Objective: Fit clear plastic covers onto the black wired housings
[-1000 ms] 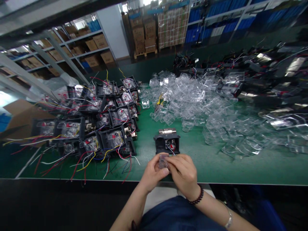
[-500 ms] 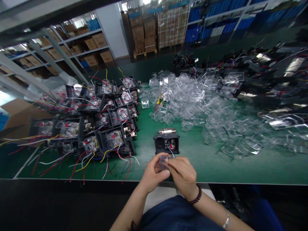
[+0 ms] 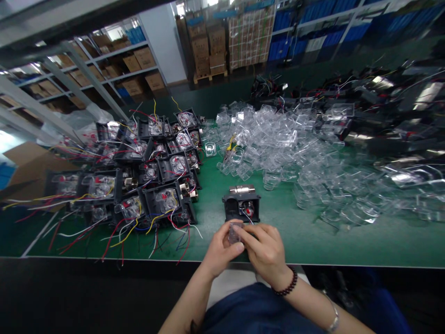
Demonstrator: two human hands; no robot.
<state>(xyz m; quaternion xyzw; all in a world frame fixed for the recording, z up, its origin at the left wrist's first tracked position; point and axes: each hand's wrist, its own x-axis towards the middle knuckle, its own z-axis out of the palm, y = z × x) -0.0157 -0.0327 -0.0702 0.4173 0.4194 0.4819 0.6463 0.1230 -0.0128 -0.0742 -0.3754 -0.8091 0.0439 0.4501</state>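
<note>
Glossy clear plastic pieces [image 3: 273, 132]; matt plastic housing [image 3: 232, 208].

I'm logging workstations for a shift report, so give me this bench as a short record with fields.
Left hand: holds small clear part
Right hand: touches the same part
Just beyond hands: open dark housing with metal fitting
To the left: group of wired dark housings
Ahead and right: heap of clear plastic pieces
Tool: yellow-handled, type unclear, at heap's left edge
Surface: green tabletop
</note>
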